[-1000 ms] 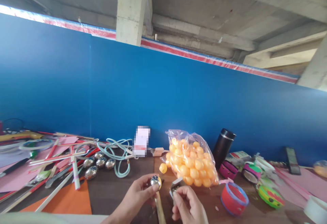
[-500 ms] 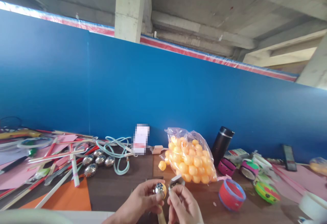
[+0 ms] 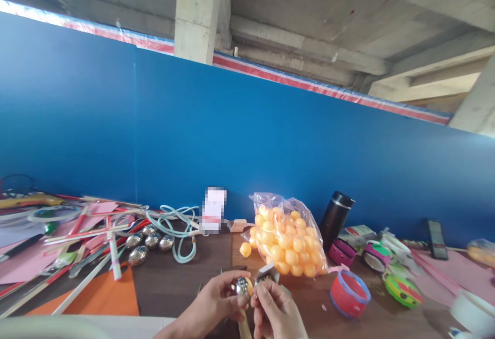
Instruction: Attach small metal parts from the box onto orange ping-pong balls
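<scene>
Fig.: my L hand (image 3: 209,305), fingers pinching silver ball (image 3: 242,286) on wooden stick (image 3: 244,329); my R hand (image 3: 276,312), fingers pinching small box (image 3: 267,275) just beside it, above worktop (image 3: 174,282).

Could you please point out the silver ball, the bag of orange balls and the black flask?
silver ball (image 3: 242,286), head view, shiny front.
bag of orange balls (image 3: 288,243), head view, bag's middle.
black flask (image 3: 334,223), head view, its body.
</scene>
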The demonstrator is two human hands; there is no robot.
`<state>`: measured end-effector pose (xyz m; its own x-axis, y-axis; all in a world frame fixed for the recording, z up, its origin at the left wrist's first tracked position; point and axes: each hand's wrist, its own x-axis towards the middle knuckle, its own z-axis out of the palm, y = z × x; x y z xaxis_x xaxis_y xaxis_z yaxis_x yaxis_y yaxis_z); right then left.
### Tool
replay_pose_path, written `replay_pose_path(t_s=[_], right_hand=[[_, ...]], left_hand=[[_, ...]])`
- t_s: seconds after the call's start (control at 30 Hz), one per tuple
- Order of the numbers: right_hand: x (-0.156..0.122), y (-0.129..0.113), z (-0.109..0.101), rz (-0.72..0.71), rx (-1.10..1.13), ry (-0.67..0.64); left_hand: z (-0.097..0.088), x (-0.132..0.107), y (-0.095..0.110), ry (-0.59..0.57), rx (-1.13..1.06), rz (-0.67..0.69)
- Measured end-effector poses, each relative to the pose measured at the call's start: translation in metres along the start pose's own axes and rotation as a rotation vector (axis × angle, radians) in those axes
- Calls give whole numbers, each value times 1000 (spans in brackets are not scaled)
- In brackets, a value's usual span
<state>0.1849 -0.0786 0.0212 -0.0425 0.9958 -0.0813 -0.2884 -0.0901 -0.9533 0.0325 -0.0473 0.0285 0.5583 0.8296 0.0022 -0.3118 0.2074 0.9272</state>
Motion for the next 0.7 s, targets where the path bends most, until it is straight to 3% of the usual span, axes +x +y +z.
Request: replay_pose_path(t_s=[0.7], right_hand=[[3,3,-3,-19,22,16]], left_hand=[[-1,-1,-1,-38,44,19]])
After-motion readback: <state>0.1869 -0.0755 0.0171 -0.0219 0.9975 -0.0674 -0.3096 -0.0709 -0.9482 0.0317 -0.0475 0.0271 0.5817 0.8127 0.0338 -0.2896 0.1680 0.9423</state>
